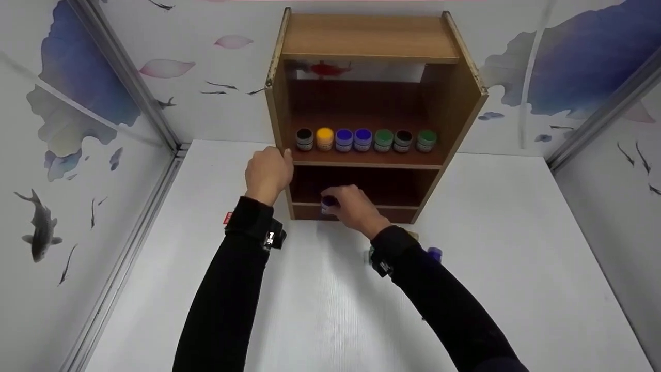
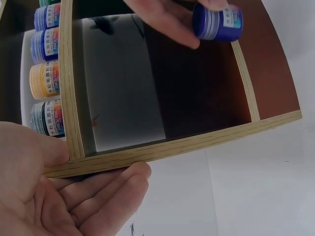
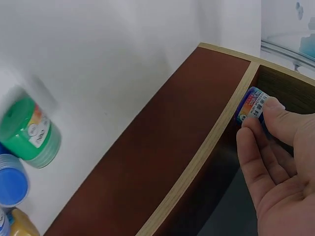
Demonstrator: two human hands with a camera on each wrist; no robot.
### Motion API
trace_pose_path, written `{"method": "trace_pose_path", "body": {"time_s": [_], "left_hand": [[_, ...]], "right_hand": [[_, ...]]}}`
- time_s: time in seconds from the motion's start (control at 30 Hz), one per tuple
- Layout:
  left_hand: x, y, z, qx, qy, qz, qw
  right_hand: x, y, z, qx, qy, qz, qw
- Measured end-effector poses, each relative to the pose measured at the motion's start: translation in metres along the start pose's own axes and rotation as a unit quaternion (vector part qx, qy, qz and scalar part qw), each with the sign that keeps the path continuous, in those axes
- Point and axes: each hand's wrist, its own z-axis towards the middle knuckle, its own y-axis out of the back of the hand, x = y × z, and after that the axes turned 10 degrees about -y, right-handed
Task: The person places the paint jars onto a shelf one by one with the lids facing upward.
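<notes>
A wooden shelf unit [image 1: 369,39] stands on the white table. My left hand [image 1: 268,173] grips the front edge of its left side panel, with the thumb on one side and fingers on the other in the left wrist view. My right hand [image 1: 353,206] pinches a dark blue-purple paint jar [image 3: 252,104] between thumb and fingers. That jar is at the front of the lower compartment, near its left end; whether it touches the board is unclear. On the board above, several paint jars stand in a row, among them a yellow jar [image 1: 325,138] and a green jar [image 1: 383,139].
Near my right forearm, more jars are on the table [image 1: 516,289]: a blue jar [image 1: 435,253], a green jar [image 3: 37,130] and a yellowish jar [image 3: 22,223], partly hidden in the head view. Patterned white walls enclose the table at the back and both sides.
</notes>
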Motion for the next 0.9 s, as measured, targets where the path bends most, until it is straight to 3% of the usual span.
{"method": "trace_pose_path", "body": {"time_s": [0.43, 0.9], "left_hand": [[-0.001, -0.002, 0.002, -0.007, -0.006, 0.001, 1.0], [0.003, -0.005, 0.002, -0.02, -0.016, 0.002, 0.9997]], "right_hand": [[0.01, -0.003, 0.024, -0.012, -0.027, 0.001, 1.0], [0.026, -0.02, 0.043, 0.002, -0.044, -0.016, 0.999]]}}
